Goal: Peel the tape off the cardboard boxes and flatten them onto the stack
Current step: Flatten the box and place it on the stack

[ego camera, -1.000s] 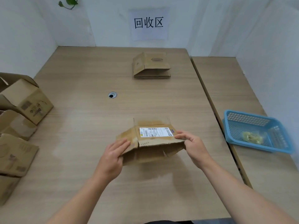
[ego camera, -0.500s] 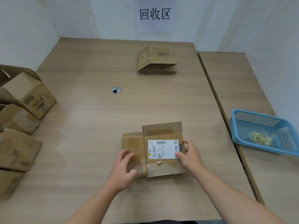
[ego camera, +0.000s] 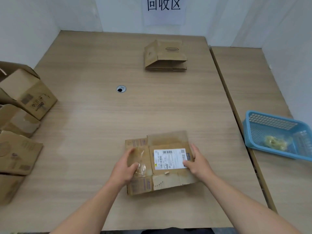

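Two hands: the left hand (ego camera: pixel 124 168) and right hand (ego camera: pixel 198 163) are apart, each clamped on an opposite side edge of the flattened box (ego camera: pixel 165 141), with the thumbs on top.
Box position: it lies collapsed on the near middle of the worktop (ego camera: pixel 101 124), shipping label (ego camera: pixel 169 158) facing up and flaps splayed front and back.
Tape check: a glossy clear strip (ego camera: pixel 141 159) shows by the left thumb. It looks like tape not yet peeled, though glare makes this uncertain. If it is tape, it is best lifted from a corner now and dropped in the blue basket (ego camera: pixel 270 119), where a crumpled tape wad (ego camera: pixel 275 142) already lies.
Destination: the stack (ego camera: pixel 166 55) sits at the far middle of the worktop, below the wall sign (ego camera: pixel 163 7) and well apart from the box.
Carry: keep both edges pinched and the panel level so the loose flaps do not swing open.
Placement: square the box to the stack's outline, then press down on the folds.
Risk: creased panels may spring back up, and an off-centre drop could tip the stack.
Waiting: unflattened boxes (ego camera: pixel 27 92) crowd the left edge.
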